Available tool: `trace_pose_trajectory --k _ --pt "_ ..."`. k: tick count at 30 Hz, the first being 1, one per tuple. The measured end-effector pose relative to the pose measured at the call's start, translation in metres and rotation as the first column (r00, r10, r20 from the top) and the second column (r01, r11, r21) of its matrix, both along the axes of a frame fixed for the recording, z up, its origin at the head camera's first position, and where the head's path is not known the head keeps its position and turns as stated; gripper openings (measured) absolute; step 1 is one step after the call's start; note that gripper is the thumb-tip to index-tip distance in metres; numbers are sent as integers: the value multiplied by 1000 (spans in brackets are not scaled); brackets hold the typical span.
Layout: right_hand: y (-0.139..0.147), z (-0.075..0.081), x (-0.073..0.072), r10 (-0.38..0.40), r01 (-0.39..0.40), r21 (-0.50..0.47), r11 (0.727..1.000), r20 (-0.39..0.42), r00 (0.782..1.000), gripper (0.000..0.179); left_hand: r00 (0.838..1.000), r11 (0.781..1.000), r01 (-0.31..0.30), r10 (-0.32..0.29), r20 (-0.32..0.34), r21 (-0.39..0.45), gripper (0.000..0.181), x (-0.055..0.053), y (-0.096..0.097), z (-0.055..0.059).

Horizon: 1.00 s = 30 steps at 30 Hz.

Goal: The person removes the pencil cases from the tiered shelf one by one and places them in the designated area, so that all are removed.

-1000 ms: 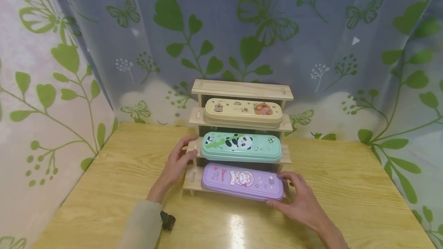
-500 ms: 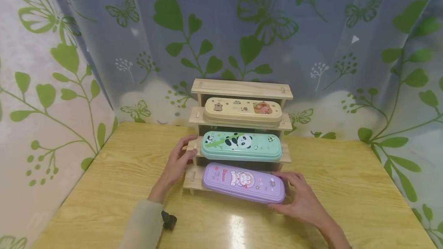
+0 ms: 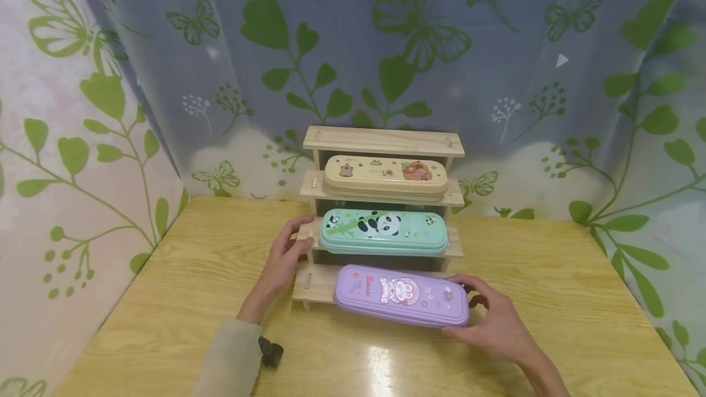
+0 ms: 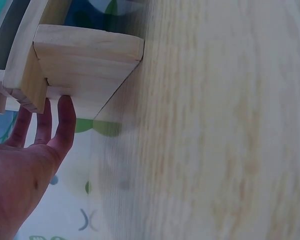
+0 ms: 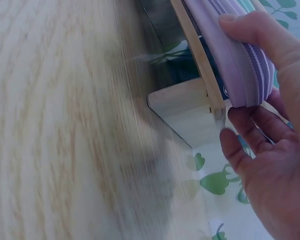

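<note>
over the last second the purple pencil case (image 3: 401, 295) has slid to the right and forward along the bottom step of the wooden tiered rack (image 3: 383, 141); its right end now overhangs the step and its left end has uncovered bare wood that it hid before. my right hand (image 3: 493, 322) has gone with it, and its grip is closed on the case's right end: in the right wrist view the thumb (image 5: 255, 30) lies over the top and the fingers (image 5: 240, 155) curl beneath the zip edge. i judge the case is coming off the rack, though part of it is still over the step.

my left hand (image 3: 282, 260) has not moved. it rests on the left end of the rack at the middle step, fingers mostly straight against the wood, holding nothing; the left wrist view shows the fingertips (image 4: 65, 117) touching the underside of a plank. it looks like it is bracing the rack.

on the middle step sits a green panda pencil case (image 3: 383, 232), just above and behind the purple one, and on the step above that a cream pencil case (image 3: 385, 176); the top shelf is bare. both are close enough that a lift tilted backward could knock the green one. the rack stands at the back of the table (image 3: 551, 287), near the leaf-printed curtain (image 3: 386, 48). a small dark object (image 3: 270, 352) lies by my left sleeve.
</note>
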State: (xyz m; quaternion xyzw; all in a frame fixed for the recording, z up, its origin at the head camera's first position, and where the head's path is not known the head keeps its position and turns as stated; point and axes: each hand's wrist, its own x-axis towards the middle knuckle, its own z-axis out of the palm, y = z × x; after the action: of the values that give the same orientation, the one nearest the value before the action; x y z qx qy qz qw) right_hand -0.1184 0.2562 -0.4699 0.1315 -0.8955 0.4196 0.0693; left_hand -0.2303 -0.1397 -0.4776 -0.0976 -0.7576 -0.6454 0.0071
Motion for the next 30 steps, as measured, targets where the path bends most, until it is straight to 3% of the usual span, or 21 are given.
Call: trace_pose_trajectory --k 9,24,30 --pt "14 -2 3 7 -2 -69 998 68 998 81 1000 1000 4 -4 4 20 44 0 0 -2" --pt "38 3 13 34 -20 -207 978 67 997 78 1000 1000 -1 1 3 7 44 0 1 -1" --pt "45 5 14 34 -18 -287 958 49 998 80 1000 1000 1 -1 9 1 44 0 1 -1"
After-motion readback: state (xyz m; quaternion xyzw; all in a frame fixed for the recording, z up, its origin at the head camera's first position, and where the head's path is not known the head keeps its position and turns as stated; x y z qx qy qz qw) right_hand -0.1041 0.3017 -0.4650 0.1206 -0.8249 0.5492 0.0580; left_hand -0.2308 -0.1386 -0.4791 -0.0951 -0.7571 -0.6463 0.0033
